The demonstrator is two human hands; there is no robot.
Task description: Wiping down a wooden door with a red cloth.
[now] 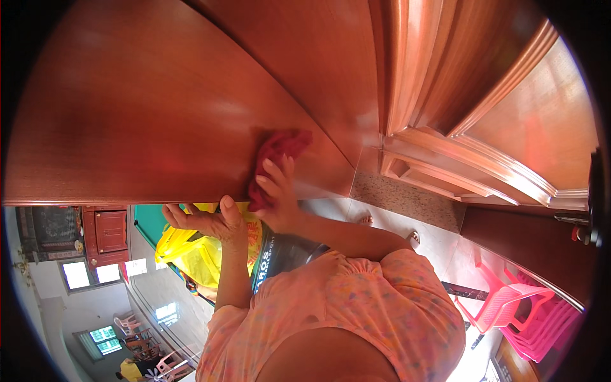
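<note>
A large reddish-brown wooden door panel [143, 110] fills the upper left of the head view. My right hand [281, 193] presses a crumpled dark red cloth [286, 141] against its face, near the lower edge. To the left, my left hand [210, 222] is at that edge, thumb on the near face and fingers partly hidden behind it. Past my left forearm, a yellow plastic bag [195, 253] with red writing lies on a green-topped table [147, 222]. Beside it is a dark surface with printed lettering [265, 267].
A carved wooden door [506, 148] stands at right, above a speckled stone threshold [405, 191]. Pink plastic chairs [510, 305] are at lower right. Feet [414, 238] show on the tiled floor. Far lower left, a person in yellow [131, 370] is near chairs; a red cabinet [110, 231] stands farther up.
</note>
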